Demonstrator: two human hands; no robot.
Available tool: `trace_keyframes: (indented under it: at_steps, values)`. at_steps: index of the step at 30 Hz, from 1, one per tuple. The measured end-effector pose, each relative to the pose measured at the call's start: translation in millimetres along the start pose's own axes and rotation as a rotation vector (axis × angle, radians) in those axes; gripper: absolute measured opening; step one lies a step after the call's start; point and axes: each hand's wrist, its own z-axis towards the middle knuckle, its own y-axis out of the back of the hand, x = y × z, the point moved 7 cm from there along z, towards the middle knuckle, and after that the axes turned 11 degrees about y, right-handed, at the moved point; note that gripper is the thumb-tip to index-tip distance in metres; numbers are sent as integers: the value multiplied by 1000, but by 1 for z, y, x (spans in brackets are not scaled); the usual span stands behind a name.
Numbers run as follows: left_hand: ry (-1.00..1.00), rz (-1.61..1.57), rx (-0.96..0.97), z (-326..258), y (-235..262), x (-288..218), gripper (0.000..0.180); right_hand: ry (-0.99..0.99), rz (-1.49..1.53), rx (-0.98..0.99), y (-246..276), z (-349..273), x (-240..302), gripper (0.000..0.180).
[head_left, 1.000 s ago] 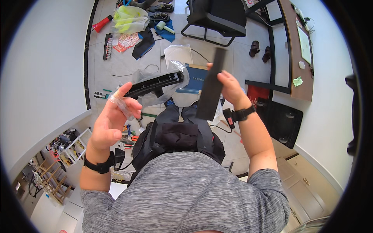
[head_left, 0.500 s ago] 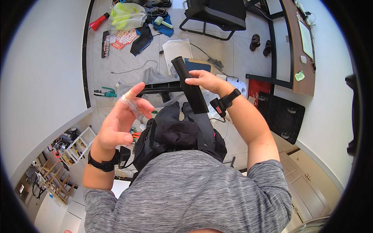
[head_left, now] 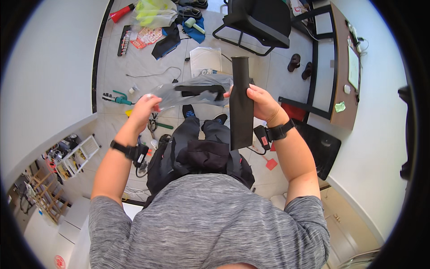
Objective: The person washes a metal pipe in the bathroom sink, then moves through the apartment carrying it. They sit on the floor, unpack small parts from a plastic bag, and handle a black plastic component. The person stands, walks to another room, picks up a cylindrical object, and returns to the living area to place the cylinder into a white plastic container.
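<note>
A black nozzle (head_left: 242,119), round at its far end and wide and flat at the near one, stands lengthwise before me. My right hand (head_left: 268,106) is closed round its middle, thumb on the right side and a fingertip showing on the left. To the left, a clear plastic bag (head_left: 168,93) is stretched above my feet, with a long dark piece (head_left: 197,90) in or behind it. The bag's left end is pinched by my left hand (head_left: 144,111). Its right end runs up to the nozzle and my right fingers; whether they hold it too is hidden.
Ahead lie a white sheet (head_left: 206,60), a thin cable (head_left: 154,74) and a dark cloth (head_left: 168,42). A black chair (head_left: 260,22) is farther off, a brown desk (head_left: 347,80) at right. A green-handled tool (head_left: 120,99) lies at left, a red swatter (head_left: 270,163) near my right side.
The nozzle has moved right and turned from slanted to straight. My left hand has gone from spread fingers to a pinch, and the bag now spans between my hands.
</note>
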Motion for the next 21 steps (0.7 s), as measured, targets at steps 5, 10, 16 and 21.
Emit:
trace_keyframes:
  at_steps: [5,10,16,21]
  values:
    - [30,-46,96,51,-39,18,12,133,-2,-209,33,-4,41,52]
    - [50,20,219,70,-77,16,11,90,-193,-111,24,-29,45,52]
    - [4,-30,212,79,-88,13,10,166,-254,-195,12,-46,81,51]
    - [5,20,182,80,-95,6,9,220,-111,-558,45,-58,83,50]
